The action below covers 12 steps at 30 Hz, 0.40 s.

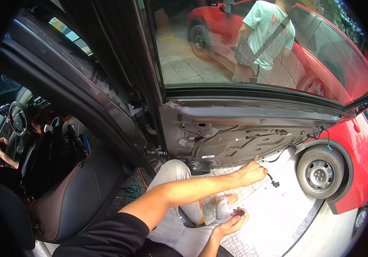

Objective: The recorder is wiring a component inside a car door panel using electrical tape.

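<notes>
My left hand [252,172] reaches out along the lower edge of the opened car door [244,143], whose inner metal panel is bare. Its fingers are curled round a black wiring cable [276,159], and one finger sticks up toward the panel. From below that hand dangles a black connector plug [274,184] on a short lead. Lower down, near my lap, my right hand [232,222] is turned palm up. Between its thumb and fingers sits a small dark block-shaped piece [241,213], too small to tell its kind.
A round black speaker [199,167] sits low on the door. Beyond it stands a red car with a wheel [321,172]. A person in a pale green shirt [269,34] shows in the window glass. At left are a dark seat [77,192] and another person's arm [5,155].
</notes>
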Motion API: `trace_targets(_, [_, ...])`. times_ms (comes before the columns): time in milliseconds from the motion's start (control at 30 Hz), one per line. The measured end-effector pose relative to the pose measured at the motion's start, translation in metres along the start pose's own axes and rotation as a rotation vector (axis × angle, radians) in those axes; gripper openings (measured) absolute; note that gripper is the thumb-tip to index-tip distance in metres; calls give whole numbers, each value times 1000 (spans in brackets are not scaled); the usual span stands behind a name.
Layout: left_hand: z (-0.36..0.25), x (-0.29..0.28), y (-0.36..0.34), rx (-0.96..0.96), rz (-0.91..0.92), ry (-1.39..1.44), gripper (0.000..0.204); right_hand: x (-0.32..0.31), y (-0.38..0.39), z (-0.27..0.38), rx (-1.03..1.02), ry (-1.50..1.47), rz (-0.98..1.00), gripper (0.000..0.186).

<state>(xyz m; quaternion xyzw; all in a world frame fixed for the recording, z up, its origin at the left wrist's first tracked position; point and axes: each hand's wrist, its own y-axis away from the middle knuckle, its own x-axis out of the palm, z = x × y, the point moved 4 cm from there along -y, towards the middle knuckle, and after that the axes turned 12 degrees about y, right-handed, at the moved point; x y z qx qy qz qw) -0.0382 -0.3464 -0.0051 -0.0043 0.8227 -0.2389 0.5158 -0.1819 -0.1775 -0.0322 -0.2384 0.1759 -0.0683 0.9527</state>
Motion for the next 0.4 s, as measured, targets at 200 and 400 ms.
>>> trace_targets(200, [-4,-17,2,-151,-206,90,55,-6,67,-16,68,9,206,38])
trace_targets(400, [-2,5,31,-399,-202,330,58,18,95,81,-370,-268,502,26])
